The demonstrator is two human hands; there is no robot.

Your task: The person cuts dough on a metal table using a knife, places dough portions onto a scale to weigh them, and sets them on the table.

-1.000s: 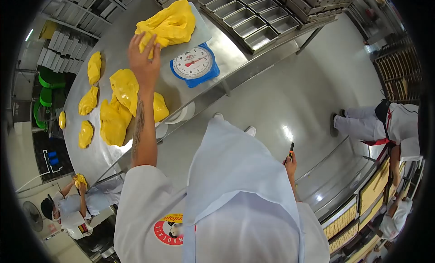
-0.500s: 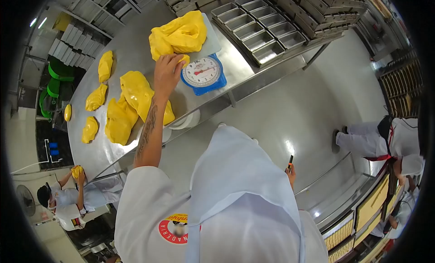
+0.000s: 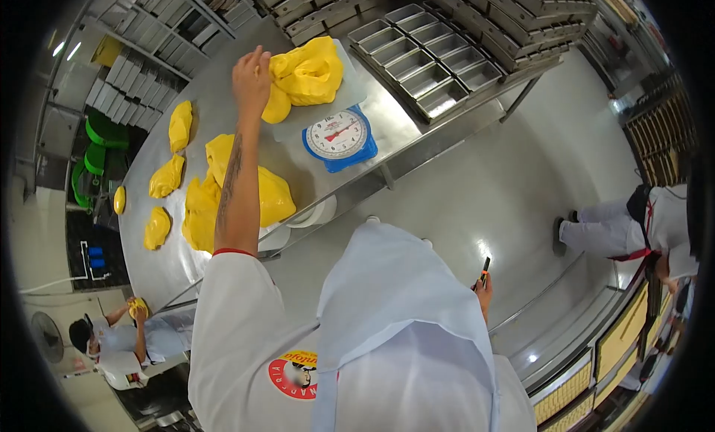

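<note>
Steel tabletop (image 3: pixel 391 130) bears scale (image 3: pixel 339 145), pans (image 3: pixel 424 56); left grip (image 3: pixel 252 78) curls at dough (image 3: pixel 311 71), hold unclear; right grip (image 3: pixel 484 290) clasps tool (image 3: pixel 486 265).

Head camera looks down over the table (image 3: pixel 214 108).

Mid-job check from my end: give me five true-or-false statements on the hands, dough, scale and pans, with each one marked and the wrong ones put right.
1. The right hand is empty. False: it holds a slim tool.
2. The yellow dough nearest the left hand lies on a pale plate. True.
3. The open metal pans beside the scale are filled with dough. False: those pans are empty.
4. The scale's needle is red. True.
5. The left hand is on the scale's dial. False: it is beside the dough.
</note>
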